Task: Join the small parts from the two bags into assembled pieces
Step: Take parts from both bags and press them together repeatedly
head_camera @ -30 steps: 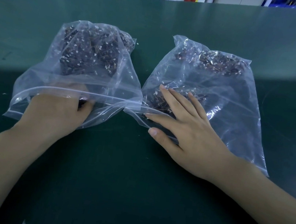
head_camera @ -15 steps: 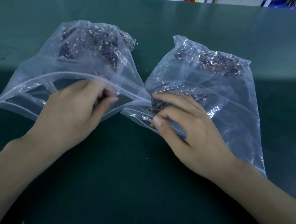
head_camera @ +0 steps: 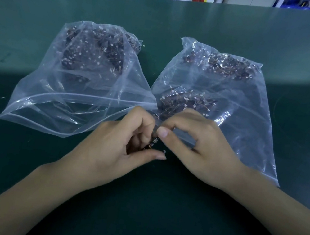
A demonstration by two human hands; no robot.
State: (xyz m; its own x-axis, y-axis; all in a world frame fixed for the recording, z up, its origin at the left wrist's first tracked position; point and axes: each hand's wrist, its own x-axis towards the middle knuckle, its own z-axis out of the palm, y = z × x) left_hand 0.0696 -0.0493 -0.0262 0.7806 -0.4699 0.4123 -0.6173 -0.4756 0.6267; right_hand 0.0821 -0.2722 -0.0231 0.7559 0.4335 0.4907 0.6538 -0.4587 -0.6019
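At frame centre, left hand (head_camera: 124, 145) and right hand (head_camera: 196, 145) each pinch a tiny dark wired part (head_camera: 151, 146); misaligned pressing could bend it or drop it onto the green counter (head_camera: 156, 208).

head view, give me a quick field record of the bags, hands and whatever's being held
surface: green table
left bag: clear zip bag, mouth open toward the person, dark small parts piled at its far end
right bag: clear zip bag, dark wired parts in two clumps, far and near
left hand: fingers curled, pinching a small dark part
right hand: thumb and fingers pinching the same part from above, resting on the right bag's near edge
hands: meet between the bags' mouths
background: shelves with small items, too far to identify
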